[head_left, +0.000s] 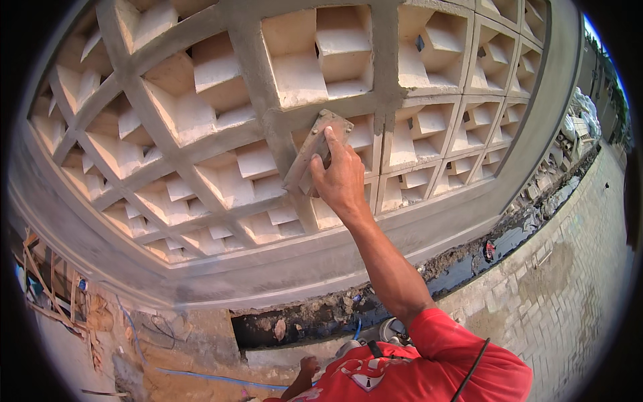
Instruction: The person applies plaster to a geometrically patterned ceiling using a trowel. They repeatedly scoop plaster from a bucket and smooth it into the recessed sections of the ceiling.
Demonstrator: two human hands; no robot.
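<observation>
The right hand point(340, 179) reaches up from the lower edge on an outstretched forearm and grips a flat rectangular plaster float point(316, 153). The fingers point(333, 144) lie closed over the float's back, with the index finger extended along it toward 12 o'clock. The float is tilted, its long axis running from 1 o'clock to 7 o'clock, and it is pressed flat against a grey mortar rib point(269, 87) of the lattice wall point(201, 127). It sits just below a junction of ribs, slightly above the centre of the view.

The left hand point(309, 366) appears at 6 o'clock, low in the frame, beside the red shirt point(429, 362). It is small and partly hidden; whether it is spread or closed cannot be determined. It is well apart from the float.

The lattice wall consists of pale recessed blocks framed by grey ribs and fills the upper half of the view from 9 o'clock to 2 o'clock. A smooth grey band point(281, 268) runs along its base. Below the band, a dark trench point(469, 261) extends from 6 o'clock toward 3 o'clock. Brick paving point(569, 295) lies at 4 o'clock. Wooden scraps point(50, 281) lie at 8 o'clock. A blue pipe point(214, 378) lies on the ground at 7 o'clock.
</observation>
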